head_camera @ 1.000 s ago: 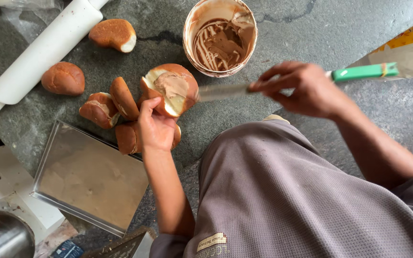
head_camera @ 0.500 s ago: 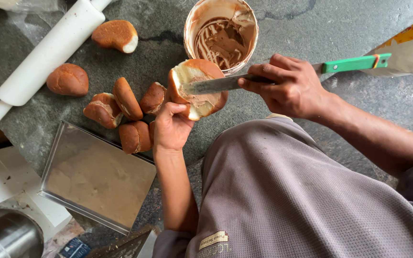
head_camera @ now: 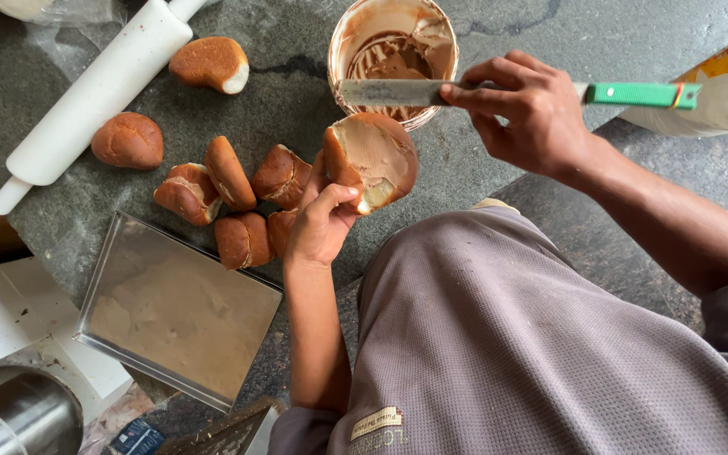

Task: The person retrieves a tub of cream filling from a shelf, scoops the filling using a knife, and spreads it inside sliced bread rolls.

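Bun up in your left hand, knife over the tub.

Tub (head_camera: 340,50) as landmark: white rolling pin (head_camera: 94,101) well left of it on the counter (head_camera: 280,101), loose buns (head_camera: 229,198) below-left. Your left hand (head_camera: 322,223) grips the split bun (head_camera: 372,160) just below the tub, cut face up, pale spread on it. Your right hand (head_camera: 528,109) is closed on the green-handled knife (head_camera: 499,91), blade flat across the tub's mouth.
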